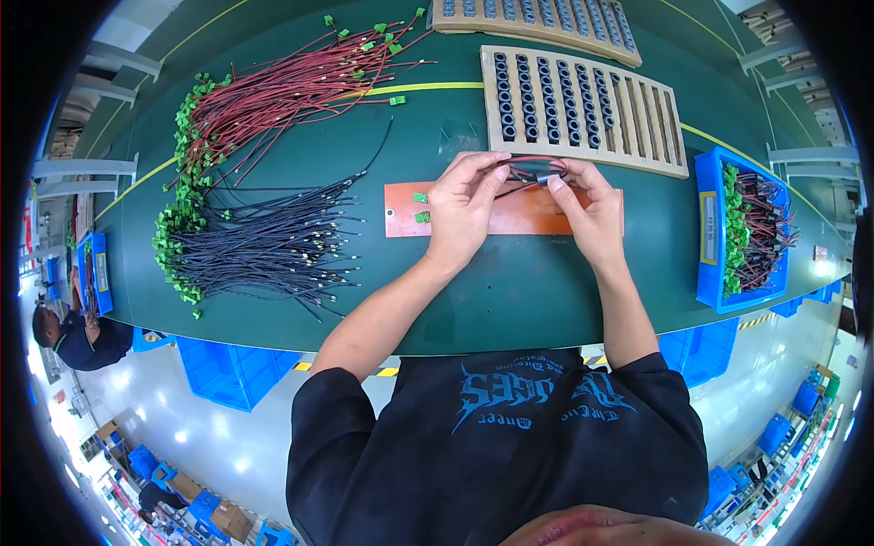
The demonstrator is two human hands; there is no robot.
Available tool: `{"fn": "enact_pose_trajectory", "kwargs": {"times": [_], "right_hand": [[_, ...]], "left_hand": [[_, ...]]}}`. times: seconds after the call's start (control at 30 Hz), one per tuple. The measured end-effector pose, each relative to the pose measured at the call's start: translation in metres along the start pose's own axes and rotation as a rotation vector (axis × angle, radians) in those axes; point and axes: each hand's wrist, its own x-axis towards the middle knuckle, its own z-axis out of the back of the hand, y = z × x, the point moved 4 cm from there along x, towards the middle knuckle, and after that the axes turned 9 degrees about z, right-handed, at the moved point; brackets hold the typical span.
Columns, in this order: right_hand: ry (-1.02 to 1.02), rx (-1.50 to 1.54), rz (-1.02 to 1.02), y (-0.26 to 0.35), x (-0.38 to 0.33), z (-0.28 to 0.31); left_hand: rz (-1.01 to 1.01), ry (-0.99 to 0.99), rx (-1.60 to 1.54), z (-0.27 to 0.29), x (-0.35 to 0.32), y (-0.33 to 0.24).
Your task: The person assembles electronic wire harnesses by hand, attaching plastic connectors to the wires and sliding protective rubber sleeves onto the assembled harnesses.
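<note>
Over a copper-orange board (528,221), my left hand (460,205) is closed on a red wire and a black wire. Two green connectors (421,217) stick out past that hand on its left side. My right hand (590,205) pinches a small dark cylindrical part (548,179) between thumb and fingers. The red wire (533,159) arches from one hand to the other, and the black wire (517,190) runs toward the cylindrical part. Fingers hide where the wire ends meet it.
Bundles of red wires (273,105) and black wires (273,237), with green connectors, lie on the left. Behind my hands a cardboard tray (628,162) holds rows of dark cylindrical parts; another tray (546,29) lies beyond. A blue bin (742,300) of wired pieces stands right.
</note>
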Motion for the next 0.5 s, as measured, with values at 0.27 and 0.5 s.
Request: {"fn": "enact_pose_trajectory", "kwargs": {"times": [0.27, 0.5], "right_hand": [[-0.002, 0.165, -0.134, -0.0080, 0.0008, -0.0004], [-0.005, 0.177, -0.106, -0.0083, -0.0001, -0.0021]], "left_hand": [[0.098, 0.043, 0.005, 0.0025, -0.0003, 0.0053], [0.147, 0.114, -0.065, 0.0007, 0.0003, 0.0044]]}}
